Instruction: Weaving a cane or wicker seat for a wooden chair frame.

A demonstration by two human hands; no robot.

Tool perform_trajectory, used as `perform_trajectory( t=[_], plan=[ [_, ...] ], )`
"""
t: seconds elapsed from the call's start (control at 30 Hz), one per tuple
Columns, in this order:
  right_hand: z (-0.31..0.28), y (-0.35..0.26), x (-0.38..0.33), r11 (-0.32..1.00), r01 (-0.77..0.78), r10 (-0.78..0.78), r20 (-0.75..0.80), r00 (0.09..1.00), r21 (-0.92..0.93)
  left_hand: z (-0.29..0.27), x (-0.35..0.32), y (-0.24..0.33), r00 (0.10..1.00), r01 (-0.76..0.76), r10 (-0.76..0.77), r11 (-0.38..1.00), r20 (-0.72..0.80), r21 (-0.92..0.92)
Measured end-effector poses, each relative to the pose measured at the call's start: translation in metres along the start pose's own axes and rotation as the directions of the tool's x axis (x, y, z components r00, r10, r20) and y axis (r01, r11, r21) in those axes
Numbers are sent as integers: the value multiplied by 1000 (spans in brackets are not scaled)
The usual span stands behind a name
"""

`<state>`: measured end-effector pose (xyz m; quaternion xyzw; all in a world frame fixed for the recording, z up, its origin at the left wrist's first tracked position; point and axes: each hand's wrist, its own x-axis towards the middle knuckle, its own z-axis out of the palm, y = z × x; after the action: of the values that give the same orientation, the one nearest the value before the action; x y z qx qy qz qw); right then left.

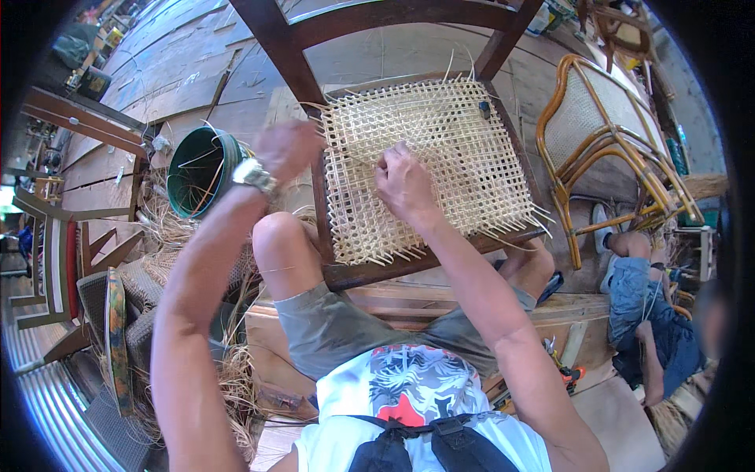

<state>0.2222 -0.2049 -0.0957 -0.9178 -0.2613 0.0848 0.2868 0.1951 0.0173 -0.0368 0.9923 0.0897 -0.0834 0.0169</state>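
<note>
A dark wooden chair [370,275] stands before me, its seat covered by an open weave of pale cane [464,173]. Loose strand ends stick out along the weave's edges. My right hand [403,182] rests on the weave left of its middle, fingers curled in and pressed together; whatever they pinch is too small to make out. At the seat's left edge, my left hand [289,149] is smeared by motion, so its fingers cannot be read. A small dark object [484,109] sits on the weave near the far right corner.
A green bucket [203,173] with cane strands stands left of the chair. Loose fibres [236,377] heap by my left leg. To the right are a rattan chair [602,149] and a seated person [649,315]. A striped chair [59,267] stands far left.
</note>
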Motion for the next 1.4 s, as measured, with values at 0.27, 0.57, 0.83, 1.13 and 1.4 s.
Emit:
perform_trajectory(
  t=[0.27, 0.57, 0.83, 1.13, 1.4],
  plan=[
    [0, -3, 40, 686, 12, -104, 83, 991, 728, -73, -24, 10, 983, -133, 137, 990, -125, 37],
    [4, 21, 33, 697, -83, 85, 33, 996, 712, 7, -14, 14, 993, -73, 91, 976, 79, -205],
    [-4, 18, 30, 986, -29, 40, -67, 997, 166, 6, 1, 44, 973, -167, 162, 986, 163, 15],
    [-5, 14, 30, 991, 37, -38, 2, 999, 131, 37, 2, 41, 983, -148, 164, 972, 77, -182],
    [11, -11, 21, 994, -45, 37, 86, 996, 95, 41, 24, 13, 900, 94, 123, 882, 419, -461]
  ],
)
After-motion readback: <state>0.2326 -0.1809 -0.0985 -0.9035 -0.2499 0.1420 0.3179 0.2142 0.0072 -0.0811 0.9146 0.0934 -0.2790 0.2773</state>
